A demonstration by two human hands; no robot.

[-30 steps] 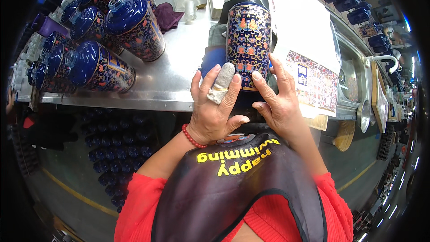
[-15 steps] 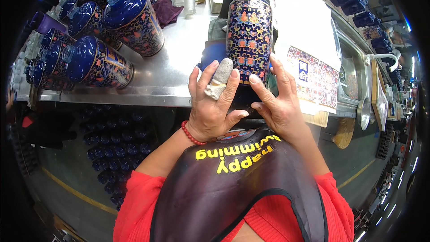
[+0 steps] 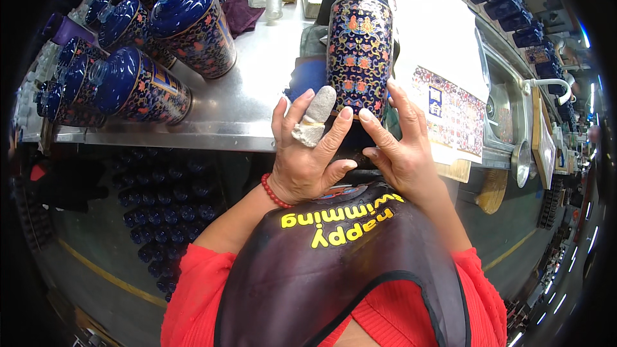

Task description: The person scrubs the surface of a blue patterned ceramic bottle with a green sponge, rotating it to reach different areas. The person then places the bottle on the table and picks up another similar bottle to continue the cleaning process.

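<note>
A tall cylindrical jar (image 3: pixel 358 58), dark blue with orange and gold floral patterning, stood at the near edge of the steel workbench (image 3: pixel 257 99), roughly midway along it. The left hand (image 3: pixel 307 157) was spread with its fingers fanned upward, the fingertips touching the jar's lower left side; a grey wrapping (image 3: pixel 315 115) covered its middle finger, and a red bead bracelet (image 3: pixel 273 191) circled the wrist. The right hand (image 3: pixel 398 151) was likewise open, its fingers pressed against the jar's lower right side, so the jar sat between both hands without either closing around it. A blue cloth (image 3: pixel 307 77) lay just left of the jar's base. Right of the jar, a white sheet with a printed colourful panel (image 3: pixel 443 64) reached over the bench's near edge. Toward the far left corner stood a cluster of lidded blue jars (image 3: pixel 154 45) of the same pattern, some tilted, with a dark purple rag (image 3: pixel 241 14) beside them. A sink with a white tap (image 3: pixel 546 83) occupied the bench's right end. The person wore a red top and a dark apron (image 3: pixel 340 270).
</note>
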